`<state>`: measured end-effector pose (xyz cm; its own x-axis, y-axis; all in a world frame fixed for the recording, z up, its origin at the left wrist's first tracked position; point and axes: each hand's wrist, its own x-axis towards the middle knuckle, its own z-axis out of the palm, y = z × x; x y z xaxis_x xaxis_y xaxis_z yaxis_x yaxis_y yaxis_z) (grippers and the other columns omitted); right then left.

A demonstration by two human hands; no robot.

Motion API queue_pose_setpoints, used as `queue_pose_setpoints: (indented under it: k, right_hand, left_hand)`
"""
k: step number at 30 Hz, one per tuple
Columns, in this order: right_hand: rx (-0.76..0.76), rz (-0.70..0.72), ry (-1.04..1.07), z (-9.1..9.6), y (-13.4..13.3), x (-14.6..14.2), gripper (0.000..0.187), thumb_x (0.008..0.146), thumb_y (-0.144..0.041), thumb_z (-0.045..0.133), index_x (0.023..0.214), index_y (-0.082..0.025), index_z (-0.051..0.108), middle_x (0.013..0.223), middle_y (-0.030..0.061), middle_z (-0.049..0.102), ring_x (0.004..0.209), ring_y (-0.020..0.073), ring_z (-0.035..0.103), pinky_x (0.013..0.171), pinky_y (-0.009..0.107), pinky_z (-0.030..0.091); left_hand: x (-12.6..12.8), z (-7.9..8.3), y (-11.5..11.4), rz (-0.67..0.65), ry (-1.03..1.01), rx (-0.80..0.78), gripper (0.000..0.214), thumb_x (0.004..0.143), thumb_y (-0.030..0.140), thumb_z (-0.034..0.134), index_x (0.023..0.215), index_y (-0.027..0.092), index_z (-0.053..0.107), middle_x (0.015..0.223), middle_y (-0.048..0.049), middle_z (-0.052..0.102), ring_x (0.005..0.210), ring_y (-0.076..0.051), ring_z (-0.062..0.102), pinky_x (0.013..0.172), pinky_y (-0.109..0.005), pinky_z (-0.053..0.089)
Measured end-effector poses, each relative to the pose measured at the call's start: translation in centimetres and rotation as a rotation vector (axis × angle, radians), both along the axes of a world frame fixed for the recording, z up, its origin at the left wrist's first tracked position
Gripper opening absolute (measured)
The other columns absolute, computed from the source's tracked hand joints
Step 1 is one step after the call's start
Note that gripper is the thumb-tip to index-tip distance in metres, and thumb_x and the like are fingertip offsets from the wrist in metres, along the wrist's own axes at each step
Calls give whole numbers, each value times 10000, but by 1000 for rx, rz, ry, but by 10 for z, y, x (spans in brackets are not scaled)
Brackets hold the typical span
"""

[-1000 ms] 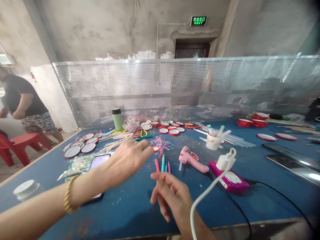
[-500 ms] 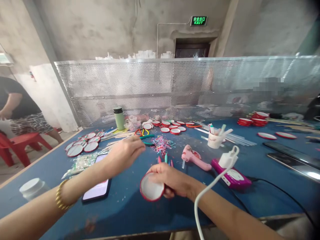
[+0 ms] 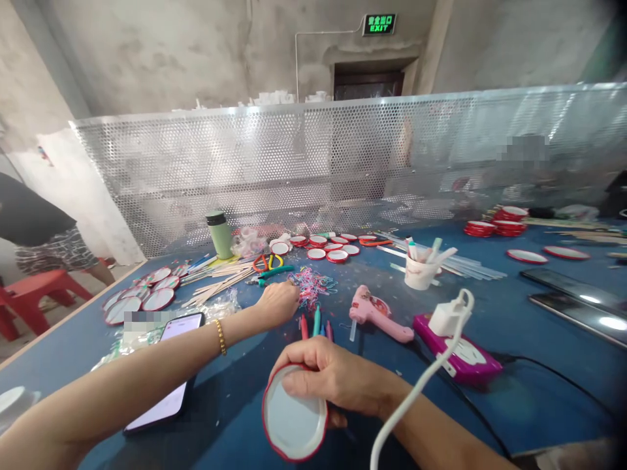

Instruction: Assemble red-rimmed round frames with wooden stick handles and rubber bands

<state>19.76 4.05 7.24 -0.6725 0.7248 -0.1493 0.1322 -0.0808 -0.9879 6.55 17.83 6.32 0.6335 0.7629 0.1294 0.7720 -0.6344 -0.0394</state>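
My right hand (image 3: 337,378) grips a round white lid with a red rim (image 3: 296,418), thumb laid on its white inside and fingers behind. The lid is tilted up toward me above the front of the table. My left hand (image 3: 279,303) reaches to the near left edge of a heap of small pink, red and blue curly pieces (image 3: 313,286). Its fingers are bent together, and what they hold, if anything, is hidden. Several coloured pens (image 3: 317,321) lie just beyond my right hand. Green-handled pliers (image 3: 275,271) lie behind my left hand.
A pink glue gun (image 3: 379,316), a purple power strip (image 3: 455,349) with a white cable, and a cup of sticks (image 3: 418,273) stand right. A phone (image 3: 169,391) lies under my left forearm. More red-rimmed lids (image 3: 159,299) lie left. A perforated metal screen (image 3: 245,156) borders the back.
My left hand has moved right and forward to the heap. The lid in my right hand has come closer and tilted more upright. The view has shifted slightly.
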Motion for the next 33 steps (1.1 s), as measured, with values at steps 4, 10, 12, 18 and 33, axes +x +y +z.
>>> queue_pose_setpoints:
  k: [4, 10, 12, 18, 33]
  right_hand:
    - [17, -34, 7, -1, -2, 0, 201, 868, -295, 565, 1007, -172, 641, 575, -73, 509, 377, 27, 418, 329, 101, 324]
    - [13, -93, 3, 3, 0, -1, 212, 860, -277, 537, 1000, -160, 644, 517, -81, 491, 354, 25, 408, 335, 101, 310]
    - [1, -174, 26, 3, 4, -1, 254, 840, -275, 526, 1035, -160, 641, 525, -71, 529, 351, 36, 443, 336, 109, 347]
    - [103, -447, 147, 0, 14, 0, 416, 838, -412, 554, 1160, -150, 582, 604, -32, 620, 422, 108, 581, 355, 184, 458]
    - [369, -552, -220, 6, 24, -38, 185, 918, -376, 458, 954, -196, 474, 622, -15, 657, 429, 157, 658, 329, 177, 422]
  left_hand:
    - [2, -5, 6, 6, -67, -30, 245, 838, 116, 443, 882, 123, 684, 977, -168, 680, 864, -260, 675, 743, -348, 502]
    - [-2, 9, 14, -23, -267, -178, 102, 743, 104, 541, 742, 148, 633, 812, -56, 682, 808, -179, 636, 727, -264, 479]
    - [-8, 20, 9, -27, -352, -253, 71, 730, 115, 541, 737, 147, 604, 759, -28, 667, 733, -147, 623, 667, -235, 475]
    - [-37, 40, -31, -20, -816, -651, 73, 706, 111, 501, 764, 150, 521, 688, 14, 635, 566, -86, 587, 550, -198, 458]
    - [-86, 26, -103, -107, -1263, -794, 215, 849, 356, 642, 880, 151, 584, 839, -9, 640, 750, -117, 588, 727, -254, 465]
